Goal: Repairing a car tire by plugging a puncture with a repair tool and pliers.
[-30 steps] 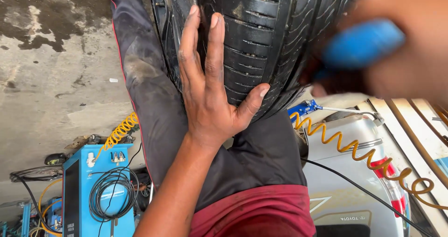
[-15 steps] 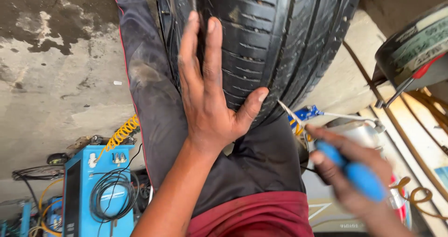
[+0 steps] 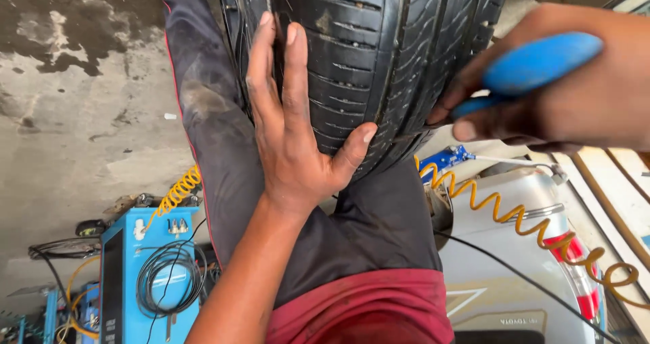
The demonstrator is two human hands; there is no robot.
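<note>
While the tyre rests upright against the thighs | left hand spread flat on tread | right hand closed around blue-handled tool | tyre likely heavy, stiff, grippy; brace across tread.

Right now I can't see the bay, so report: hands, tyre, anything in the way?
Left hand flat on tyre tread. Right hand grips blue-handled tool, tip at tread. Nothing between.

Matt, grooved rubber tyre; smooth blue plastic tool handle; rough, stained concrete floor.
</note>
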